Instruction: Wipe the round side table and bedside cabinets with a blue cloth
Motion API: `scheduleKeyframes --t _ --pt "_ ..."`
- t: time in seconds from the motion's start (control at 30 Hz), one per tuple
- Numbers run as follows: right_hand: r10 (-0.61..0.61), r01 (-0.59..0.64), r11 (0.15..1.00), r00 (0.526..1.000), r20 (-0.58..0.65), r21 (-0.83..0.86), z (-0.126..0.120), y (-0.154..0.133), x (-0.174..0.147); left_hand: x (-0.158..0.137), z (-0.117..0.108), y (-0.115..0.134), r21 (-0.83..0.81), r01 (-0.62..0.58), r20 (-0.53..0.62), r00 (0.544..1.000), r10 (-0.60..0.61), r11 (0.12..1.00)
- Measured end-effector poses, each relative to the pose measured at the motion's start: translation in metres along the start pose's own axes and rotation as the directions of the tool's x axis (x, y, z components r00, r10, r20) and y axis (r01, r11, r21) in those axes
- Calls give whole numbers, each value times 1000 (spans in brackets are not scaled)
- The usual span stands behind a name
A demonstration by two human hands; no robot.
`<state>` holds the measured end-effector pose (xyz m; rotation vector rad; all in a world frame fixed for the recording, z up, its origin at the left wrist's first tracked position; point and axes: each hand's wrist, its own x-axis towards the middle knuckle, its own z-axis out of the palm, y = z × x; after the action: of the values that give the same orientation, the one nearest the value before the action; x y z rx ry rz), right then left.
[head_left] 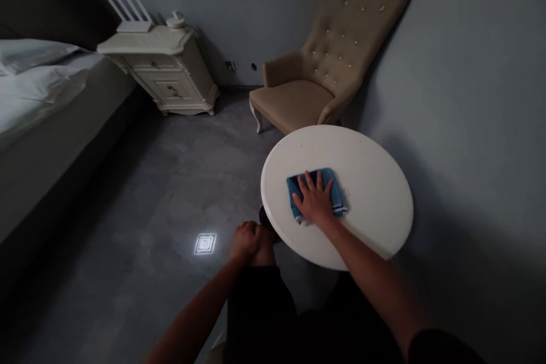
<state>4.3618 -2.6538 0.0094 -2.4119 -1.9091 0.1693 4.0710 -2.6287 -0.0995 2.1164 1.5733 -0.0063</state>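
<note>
Right hand point(314, 198), fingers wide, on folded towel point(336, 192) atop round table point(371, 182), likely for even pressure. Left hand point(246, 240) on knee point(264, 253), likely bracing; finger spread unclear.

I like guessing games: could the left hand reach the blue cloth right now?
Probably yes. The left hand rests on the leg beside the white table, and nothing seems in the way. The right hand lies spread over the blue cloth, leaving edges uncovered.
</note>
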Motion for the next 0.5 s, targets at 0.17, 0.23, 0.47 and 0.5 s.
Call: scheduleKeyframes --t 0.17,0.23,0.47,0.5 --pt "-22 15 995 997 70 97 24 -15 -144 -6 2 8 18 -17 18 1000 17 1000" --pt "-21 8 990 995 95 139 27 -15 -165 -6 2 11 31 -26 21 999 25 999" --pt "18 -24 997 996 88 70 3 17 -53 -3 -1 18 37 -8 35 999 7 999" --pt "40 -44 998 996 76 46 -2 24 -23 -2 -1 17 28 -3 36 999 2 1000"
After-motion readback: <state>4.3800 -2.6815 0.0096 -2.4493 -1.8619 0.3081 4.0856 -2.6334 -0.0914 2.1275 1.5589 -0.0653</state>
